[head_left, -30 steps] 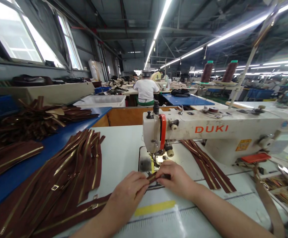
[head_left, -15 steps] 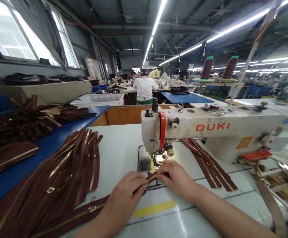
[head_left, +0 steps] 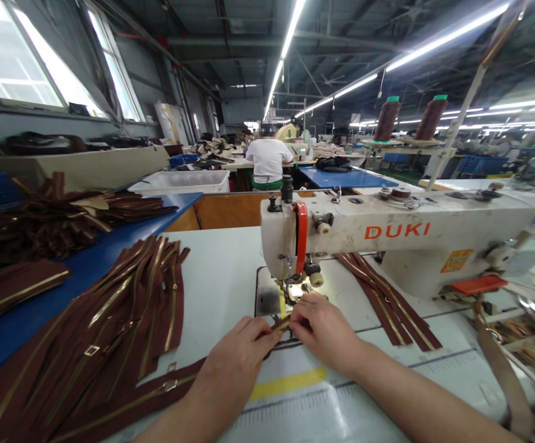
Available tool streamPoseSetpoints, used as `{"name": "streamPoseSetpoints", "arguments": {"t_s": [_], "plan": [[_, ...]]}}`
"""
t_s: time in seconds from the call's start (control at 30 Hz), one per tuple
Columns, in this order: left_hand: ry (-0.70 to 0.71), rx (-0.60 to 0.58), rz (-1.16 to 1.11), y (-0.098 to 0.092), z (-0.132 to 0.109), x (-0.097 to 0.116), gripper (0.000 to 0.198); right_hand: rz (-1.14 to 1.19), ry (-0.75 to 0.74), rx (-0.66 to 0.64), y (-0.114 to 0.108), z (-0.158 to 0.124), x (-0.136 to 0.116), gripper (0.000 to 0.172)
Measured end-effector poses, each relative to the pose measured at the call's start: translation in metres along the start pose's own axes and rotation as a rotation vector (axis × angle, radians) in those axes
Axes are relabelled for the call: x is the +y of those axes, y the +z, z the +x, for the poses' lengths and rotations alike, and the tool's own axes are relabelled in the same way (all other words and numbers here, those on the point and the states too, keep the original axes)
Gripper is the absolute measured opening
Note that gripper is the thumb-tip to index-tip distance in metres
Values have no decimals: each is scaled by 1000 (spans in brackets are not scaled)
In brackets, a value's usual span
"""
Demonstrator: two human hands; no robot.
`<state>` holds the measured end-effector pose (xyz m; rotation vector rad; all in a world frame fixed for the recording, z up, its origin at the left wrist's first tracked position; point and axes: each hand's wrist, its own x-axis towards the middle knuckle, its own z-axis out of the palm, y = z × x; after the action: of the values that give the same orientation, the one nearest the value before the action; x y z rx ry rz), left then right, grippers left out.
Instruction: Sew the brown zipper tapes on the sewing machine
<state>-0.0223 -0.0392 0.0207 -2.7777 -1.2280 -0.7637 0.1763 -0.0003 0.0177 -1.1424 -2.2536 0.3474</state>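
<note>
Smooth tabletop (head_left: 216, 264); fingers (head_left: 266, 338) pinch gold-toothed cloth zipper (head_left: 283, 323).

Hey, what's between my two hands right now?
In the head view, a short stretch of brown zipper strip spans from your left hand to your right hand.

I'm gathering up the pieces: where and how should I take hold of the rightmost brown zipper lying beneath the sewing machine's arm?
Probably pinch that brown zipper by its near end, coming from the right. It lies flat with that end in the open, while its far part runs under the sewing machine and the right forearm crosses the near side.
</note>
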Motion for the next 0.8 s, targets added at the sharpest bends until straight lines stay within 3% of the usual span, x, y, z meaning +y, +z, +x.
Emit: {"name": "streamPoseSetpoints", "arguments": {"t_s": [0.33,0.63,0.8], "plan": [[-23,-123,91,3,3,1,37,-102,-17,-12,-2,0,-3,10],[-194,-393,-145,-27,30,17,30,-144,-75,-100,-7,6,-4,9],[-156,-348,-201,-17,30,17,27,-163,-130,-112,-6,9,-1,7]]}}
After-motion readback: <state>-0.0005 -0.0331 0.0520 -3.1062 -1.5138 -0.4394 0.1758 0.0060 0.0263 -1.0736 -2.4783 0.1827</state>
